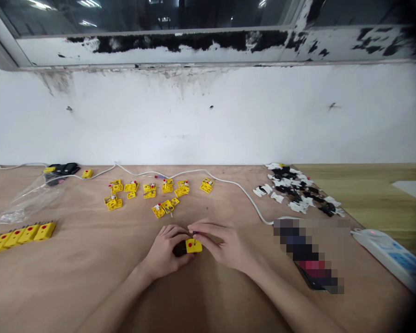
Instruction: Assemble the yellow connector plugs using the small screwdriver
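My left hand (167,252) is closed around the side of a yellow plug (194,247) with a red dot on its face, near the front middle of the table. Over it, my right hand (225,245) pinches a small screwdriver (195,235); a bit of its purple handle and thin shaft show, pointing down at the plug. The tip is too small to make out. Beyond my hands lie several opened yellow plug housings (167,186) with white and red parts inside. To the left stands a row of closed yellow plugs (29,232).
A pile of black and white parts (294,189) lies at the back right. Nearer are a blurred-out phone-like object (315,280) and a white power strip (390,256). A white cable (237,182) crosses the table. A clear plastic bag (27,201) lies left.
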Demonstrator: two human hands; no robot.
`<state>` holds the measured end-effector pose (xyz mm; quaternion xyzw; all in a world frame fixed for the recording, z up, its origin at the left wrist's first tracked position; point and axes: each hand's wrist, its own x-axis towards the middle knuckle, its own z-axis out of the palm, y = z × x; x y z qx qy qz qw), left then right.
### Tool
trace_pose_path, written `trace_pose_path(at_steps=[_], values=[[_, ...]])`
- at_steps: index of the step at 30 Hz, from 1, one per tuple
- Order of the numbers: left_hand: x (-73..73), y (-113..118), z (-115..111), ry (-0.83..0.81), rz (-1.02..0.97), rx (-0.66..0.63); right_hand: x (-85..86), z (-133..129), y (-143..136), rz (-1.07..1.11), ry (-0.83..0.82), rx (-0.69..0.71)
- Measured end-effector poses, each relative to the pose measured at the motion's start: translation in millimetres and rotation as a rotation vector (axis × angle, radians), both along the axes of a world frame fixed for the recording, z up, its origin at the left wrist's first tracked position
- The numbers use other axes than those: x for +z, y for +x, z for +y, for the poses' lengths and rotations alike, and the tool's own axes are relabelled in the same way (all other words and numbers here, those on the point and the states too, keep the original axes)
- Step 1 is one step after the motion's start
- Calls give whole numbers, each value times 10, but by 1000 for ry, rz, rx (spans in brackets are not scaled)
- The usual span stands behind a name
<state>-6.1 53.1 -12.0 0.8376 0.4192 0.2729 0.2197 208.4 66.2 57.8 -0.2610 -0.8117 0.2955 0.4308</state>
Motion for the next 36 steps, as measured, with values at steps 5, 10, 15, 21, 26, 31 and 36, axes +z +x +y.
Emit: trace_pose_path(at_steps=[5,10,15,21,26,31,36], values=[[-8,-2,3,7,2,-2,-30,-8,-17,-23,41,-86],[6,-1,12,-16,11,-6,-49,5,23,-29,-62,-101],[20,-4,8,-24,9,-13,-34,37,43,-79,70,-230],[-7,-3,-10,-18,10,-4,-15,24,49,-145,8,-8],[-8,4,6,-7,8,-8,-32,2,67,-256,17,-65],[-15,-1,4,-11,6,-11,-43,-2,79,-242,66,-43],[-21,-4,0,-10,10,-3,-2,-16,37,-215,51,5]])
